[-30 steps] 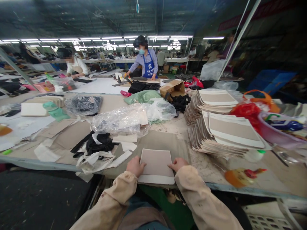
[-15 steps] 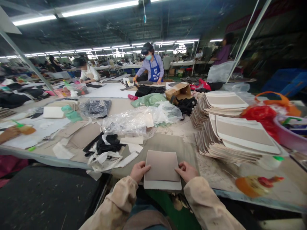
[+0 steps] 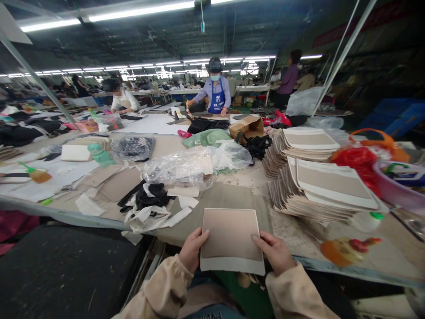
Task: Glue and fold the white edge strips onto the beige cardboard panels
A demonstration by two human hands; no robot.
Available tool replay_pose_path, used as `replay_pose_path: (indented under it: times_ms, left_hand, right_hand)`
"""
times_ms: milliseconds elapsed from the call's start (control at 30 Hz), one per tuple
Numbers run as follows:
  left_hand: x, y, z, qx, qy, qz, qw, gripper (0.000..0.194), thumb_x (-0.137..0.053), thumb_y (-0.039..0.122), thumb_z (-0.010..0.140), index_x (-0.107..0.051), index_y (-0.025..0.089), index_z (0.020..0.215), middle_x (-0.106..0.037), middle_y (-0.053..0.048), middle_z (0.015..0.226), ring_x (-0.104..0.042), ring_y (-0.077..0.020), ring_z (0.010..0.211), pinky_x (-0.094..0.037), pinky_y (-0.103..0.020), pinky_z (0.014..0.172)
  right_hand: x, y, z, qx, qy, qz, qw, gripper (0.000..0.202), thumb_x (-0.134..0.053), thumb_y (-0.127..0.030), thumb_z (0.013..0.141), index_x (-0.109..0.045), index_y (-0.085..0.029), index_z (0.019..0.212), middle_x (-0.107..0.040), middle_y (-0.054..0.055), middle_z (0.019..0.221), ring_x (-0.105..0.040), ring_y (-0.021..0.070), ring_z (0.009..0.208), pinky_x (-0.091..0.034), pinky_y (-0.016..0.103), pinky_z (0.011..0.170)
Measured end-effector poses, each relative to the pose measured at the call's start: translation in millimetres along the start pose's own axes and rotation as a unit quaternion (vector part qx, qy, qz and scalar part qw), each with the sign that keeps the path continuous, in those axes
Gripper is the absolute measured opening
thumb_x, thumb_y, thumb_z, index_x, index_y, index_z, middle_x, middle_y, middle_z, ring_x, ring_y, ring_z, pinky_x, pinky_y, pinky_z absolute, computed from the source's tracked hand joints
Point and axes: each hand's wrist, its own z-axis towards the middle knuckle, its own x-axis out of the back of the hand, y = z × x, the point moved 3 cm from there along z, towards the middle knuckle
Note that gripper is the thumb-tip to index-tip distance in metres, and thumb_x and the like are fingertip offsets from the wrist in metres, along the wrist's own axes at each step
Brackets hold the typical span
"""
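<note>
A white-edged taupe panel [image 3: 231, 235] at the worktable's [image 3: 288, 237] near edge, left hand [image 3: 193, 250] pinching one side, right hand [image 3: 277, 251] the other, thumbs on top! Looks light and fairly stiff, might crease if squeezed; those side edges suit a hold. Clutter across the tabletop, stacked panels [image 3: 335, 179] at right, a blue-aproned co-worker [image 3: 217, 97] beyond, strip lights [image 3: 142, 11] overhead.

You can read no words here: the blue apron [image 3: 217, 102] across from you bears a white emblem [image 3: 218, 98] above white lettering [image 3: 218, 105] too small to make out.
</note>
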Motion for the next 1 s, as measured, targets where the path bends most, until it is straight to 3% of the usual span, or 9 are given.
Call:
replay_pose_path:
  times_ms: [100, 233, 433, 667, 1000]
  left_hand:
    - [-7.8, -3.8, -4.6, 0.019, 0.002, -0.002, 1.000, 0.051, -0.070, 0.045, 0.070, -0.062, 0.010, 0.106, -0.069, -0.014, 0.096, -0.066, -0.0246, 0.083, -0.051, -0.035, 0.077]
    - [-7.4, -13.5, -7.4, 0.009, 0.038, 0.018, 0.999, 0.049, -0.072, 0.043, 0.069, -0.061, 0.011, 0.104, -0.070, -0.012, 0.094, -0.066, -0.0243, 0.086, -0.052, -0.033, 0.077]
    - [-10.3, -22.3, -13.5, 0.008, 0.052, 0.049, 0.997, 0.049, -0.077, 0.040, 0.063, -0.061, 0.013, 0.102, -0.071, -0.008, 0.089, -0.067, -0.0224, 0.083, -0.052, -0.031, 0.076]
    - [-15.3, -23.7, -20.1, 0.063, 0.054, 0.043, 0.996, 0.055, -0.081, 0.040, 0.056, -0.062, 0.010, 0.098, -0.070, -0.012, 0.086, -0.067, -0.0237, 0.073, -0.054, -0.033, 0.068]
    - [-13.6, -24.5, -27.2, 0.042, 0.038, 0.004, 0.998, 0.053, -0.083, 0.036, 0.054, -0.064, 0.010, 0.095, -0.070, -0.012, 0.087, -0.065, -0.0227, 0.072, -0.052, -0.033, 0.068]
  right_hand:
    - [-2.5, 0.2, -3.4, -0.006, -0.005, 0.015, 1.000, 0.040, -0.074, -0.051, 0.064, -0.072, -0.018, 0.087, -0.071, 0.006, 0.085, -0.062, 0.0246, 0.077, -0.050, 0.033, 0.069]
    - [-10.2, 7.2, -6.9, -0.044, 0.001, 0.103, 0.994, 0.046, -0.074, -0.053, 0.063, -0.071, -0.019, 0.094, -0.071, 0.006, 0.089, -0.064, 0.0257, 0.078, -0.051, 0.034, 0.069]
    - [-13.6, 14.3, -10.8, -0.031, 0.051, 0.027, 0.998, 0.052, -0.076, -0.057, 0.060, -0.072, -0.014, 0.089, -0.071, 0.011, 0.086, -0.065, 0.0297, 0.081, -0.052, 0.040, 0.074]
    - [-17.0, 6.6, -25.6, -0.052, 0.021, 0.150, 0.987, 0.047, -0.081, -0.050, 0.057, -0.070, -0.015, 0.088, -0.072, 0.010, 0.085, -0.066, 0.0268, 0.075, -0.052, 0.037, 0.070]
    - [-18.9, 0.9, -40.1, -0.078, 0.005, 0.198, 0.977, 0.042, -0.083, -0.045, 0.057, -0.071, -0.018, 0.087, -0.072, 0.008, 0.079, -0.066, 0.0260, 0.068, -0.052, 0.038, 0.069]
